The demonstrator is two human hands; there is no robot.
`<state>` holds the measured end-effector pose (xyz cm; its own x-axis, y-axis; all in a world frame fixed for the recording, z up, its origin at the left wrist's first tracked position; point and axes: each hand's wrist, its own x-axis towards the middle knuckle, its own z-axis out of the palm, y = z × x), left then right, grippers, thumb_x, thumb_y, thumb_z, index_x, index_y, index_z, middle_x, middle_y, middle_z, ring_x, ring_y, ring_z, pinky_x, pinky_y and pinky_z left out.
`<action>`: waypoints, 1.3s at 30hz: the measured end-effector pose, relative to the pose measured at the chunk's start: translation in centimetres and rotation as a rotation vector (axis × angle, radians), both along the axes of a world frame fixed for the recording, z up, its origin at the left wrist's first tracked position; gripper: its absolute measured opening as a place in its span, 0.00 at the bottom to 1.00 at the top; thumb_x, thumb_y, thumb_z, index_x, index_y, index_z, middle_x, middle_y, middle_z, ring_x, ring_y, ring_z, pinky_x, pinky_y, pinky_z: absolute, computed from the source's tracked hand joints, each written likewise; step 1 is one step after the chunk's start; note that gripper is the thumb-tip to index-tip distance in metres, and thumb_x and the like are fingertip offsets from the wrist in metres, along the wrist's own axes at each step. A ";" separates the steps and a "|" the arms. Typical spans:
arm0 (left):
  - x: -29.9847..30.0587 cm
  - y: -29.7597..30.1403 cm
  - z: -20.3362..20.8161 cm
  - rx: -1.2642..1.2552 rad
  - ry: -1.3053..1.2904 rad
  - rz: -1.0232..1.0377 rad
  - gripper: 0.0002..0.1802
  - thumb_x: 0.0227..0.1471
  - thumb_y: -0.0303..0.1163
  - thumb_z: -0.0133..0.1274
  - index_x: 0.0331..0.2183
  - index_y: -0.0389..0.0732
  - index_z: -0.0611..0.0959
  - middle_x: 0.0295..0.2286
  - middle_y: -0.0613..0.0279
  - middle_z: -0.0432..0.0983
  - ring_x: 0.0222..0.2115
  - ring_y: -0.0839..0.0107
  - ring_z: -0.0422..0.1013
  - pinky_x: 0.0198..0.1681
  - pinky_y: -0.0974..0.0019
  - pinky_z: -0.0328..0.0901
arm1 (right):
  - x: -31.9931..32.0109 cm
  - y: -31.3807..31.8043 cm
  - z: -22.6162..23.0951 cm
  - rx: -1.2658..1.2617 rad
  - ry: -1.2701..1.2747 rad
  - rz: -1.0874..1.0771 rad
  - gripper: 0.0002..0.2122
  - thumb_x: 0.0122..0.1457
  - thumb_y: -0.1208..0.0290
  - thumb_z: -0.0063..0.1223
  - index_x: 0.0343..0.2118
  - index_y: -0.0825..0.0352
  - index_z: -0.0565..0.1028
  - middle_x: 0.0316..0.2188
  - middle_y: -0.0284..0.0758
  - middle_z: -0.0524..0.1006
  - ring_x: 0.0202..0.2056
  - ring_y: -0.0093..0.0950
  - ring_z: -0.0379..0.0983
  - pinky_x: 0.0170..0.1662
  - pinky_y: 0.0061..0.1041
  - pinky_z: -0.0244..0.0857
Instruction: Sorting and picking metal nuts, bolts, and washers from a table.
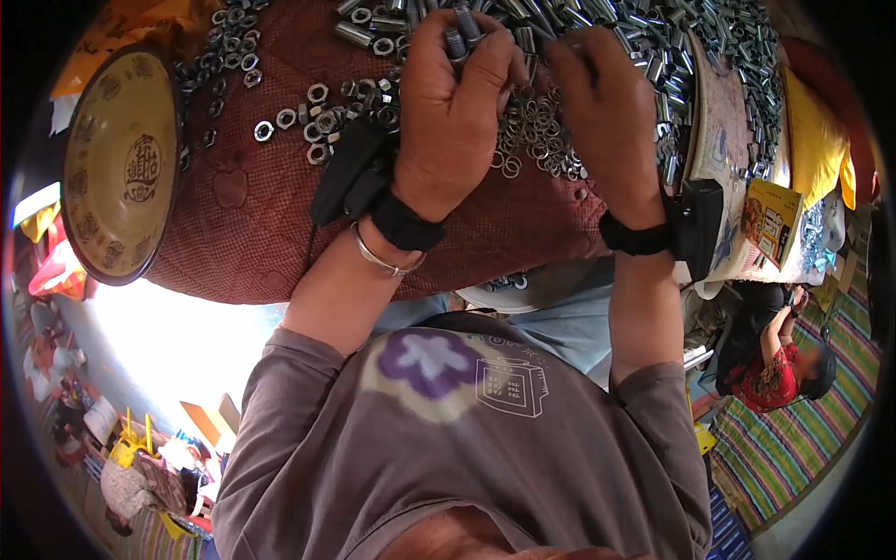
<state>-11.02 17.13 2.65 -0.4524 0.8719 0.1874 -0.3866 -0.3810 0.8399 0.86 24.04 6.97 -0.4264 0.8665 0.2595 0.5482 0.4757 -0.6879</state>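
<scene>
My left hand (450, 126) is closed around a few threaded metal bolts (455, 43), whose ends stick up between thumb and fingers. Close by on the right, my right hand (609, 121) has its fingers curled down, and what they pinch, if anything, is hidden. Between the hands lies a heap of flat ring washers (537, 131) on the dark red cloth (467, 238). Loose hex nuts (317, 121) are scattered left of my left hand. Beyond both hands is a large pile of shiny metal sleeves (667, 89).
A yellow-brown patterned bowl (121, 168) stands tilted at the table's left edge. A pale board (723, 140) borders the sleeve pile on the right, with a yellow box (771, 219) and yellow cloth (817, 140) beyond. Another person in red (775, 373) sits at the far right.
</scene>
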 end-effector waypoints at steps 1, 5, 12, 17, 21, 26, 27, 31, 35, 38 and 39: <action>0.1 0.0 0.2 -0.020 0.010 0.004 0.03 0.58 0.29 0.45 0.34 0.41 0.71 0.23 0.67 0.71 0.19 0.84 0.60 0.20 0.80 0.55 | 0.0 0.2 -0.7 0.098 -0.129 0.038 0.09 0.54 0.67 0.52 0.30 0.67 0.70 0.21 0.44 0.72 0.25 0.45 0.71 0.27 0.36 0.63; 0.2 0.0 0.5 -0.051 0.023 0.009 0.04 0.58 0.30 0.46 0.34 0.40 0.72 0.24 0.67 0.73 0.19 0.84 0.61 0.21 0.80 0.56 | -0.5 0.2 -1.7 0.126 -0.278 0.043 0.12 0.52 0.63 0.55 0.28 0.68 0.71 0.23 0.45 0.74 0.26 0.44 0.71 0.27 0.36 0.64; 0.5 0.0 0.6 -0.016 0.004 0.001 0.07 0.57 0.32 0.48 0.37 0.40 0.74 0.24 0.69 0.72 0.20 0.85 0.62 0.21 0.81 0.56 | 0.9 0.5 1.4 -0.604 0.378 0.152 0.09 0.56 0.67 0.53 0.35 0.67 0.76 0.21 0.25 0.72 0.23 0.13 0.64 0.25 0.16 0.57; 0.8 -0.2 0.7 -0.139 -0.031 -0.155 0.10 0.56 0.34 0.50 0.38 0.40 0.74 0.24 0.71 0.71 0.22 0.86 0.65 0.21 0.82 0.58 | 1.0 -0.1 1.9 -0.684 0.423 0.147 0.08 0.58 0.69 0.50 0.34 0.68 0.76 0.21 0.23 0.71 0.23 0.11 0.63 0.25 0.11 0.54; 0.9 0.0 1.0 -0.143 -0.048 -0.156 0.11 0.55 0.31 0.52 0.38 0.37 0.73 0.23 0.73 0.71 0.21 0.87 0.64 0.22 0.81 0.59 | 0.1 -0.7 1.3 -0.614 0.551 0.183 0.08 0.59 0.70 0.50 0.36 0.68 0.75 0.22 0.24 0.71 0.24 0.12 0.64 0.26 0.11 0.56; 0.6 -0.1 0.7 -0.151 -0.032 -0.193 0.12 0.54 0.30 0.53 0.40 0.36 0.73 0.24 0.71 0.72 0.21 0.87 0.65 0.21 0.81 0.60 | 0.6 -0.8 1.6 -0.598 0.524 0.154 0.09 0.60 0.72 0.47 0.40 0.69 0.74 0.25 0.26 0.73 0.24 0.13 0.65 0.28 0.12 0.59; 0.6 -0.2 0.7 -0.151 -0.031 -0.191 0.12 0.54 0.30 0.53 0.40 0.36 0.73 0.24 0.71 0.72 0.21 0.87 0.65 0.21 0.81 0.60 | 0.7 -0.8 1.7 -0.549 0.499 0.137 0.09 0.59 0.73 0.46 0.40 0.70 0.73 0.26 0.27 0.74 0.25 0.14 0.65 0.28 0.13 0.59; 0.8 -0.1 0.7 -0.144 -0.082 -0.147 0.12 0.55 0.32 0.51 0.42 0.41 0.73 0.25 0.71 0.72 0.20 0.86 0.61 0.20 0.81 0.55 | 2.3 -1.8 1.6 -0.415 0.333 0.104 0.11 0.58 0.78 0.44 0.44 0.71 0.71 0.27 0.30 0.75 0.25 0.16 0.66 0.28 0.14 0.60; 0.6 0.0 1.0 -0.129 -0.168 -0.179 0.13 0.55 0.32 0.51 0.43 0.41 0.74 0.24 0.74 0.69 0.20 0.86 0.61 0.20 0.82 0.55 | 2.5 -3.6 1.3 -0.478 0.327 0.103 0.17 0.55 0.83 0.44 0.49 0.70 0.65 0.28 0.32 0.75 0.25 0.16 0.67 0.28 0.15 0.61; 0.5 0.0 0.9 -0.096 -0.175 -0.216 0.12 0.55 0.31 0.51 0.42 0.41 0.74 0.24 0.74 0.70 0.20 0.86 0.61 0.20 0.81 0.54 | 2.1 -4.4 1.1 -0.472 0.358 0.122 0.18 0.55 0.83 0.46 0.50 0.70 0.65 0.27 0.33 0.76 0.24 0.16 0.68 0.27 0.16 0.62; 0.6 0.0 0.9 -0.096 -0.175 -0.217 0.12 0.55 0.31 0.51 0.42 0.41 0.74 0.24 0.74 0.70 0.20 0.86 0.61 0.20 0.81 0.54 | 1.9 -4.5 1.0 -0.472 0.359 0.121 0.18 0.55 0.83 0.46 0.50 0.70 0.65 0.27 0.33 0.76 0.24 0.16 0.68 0.27 0.16 0.62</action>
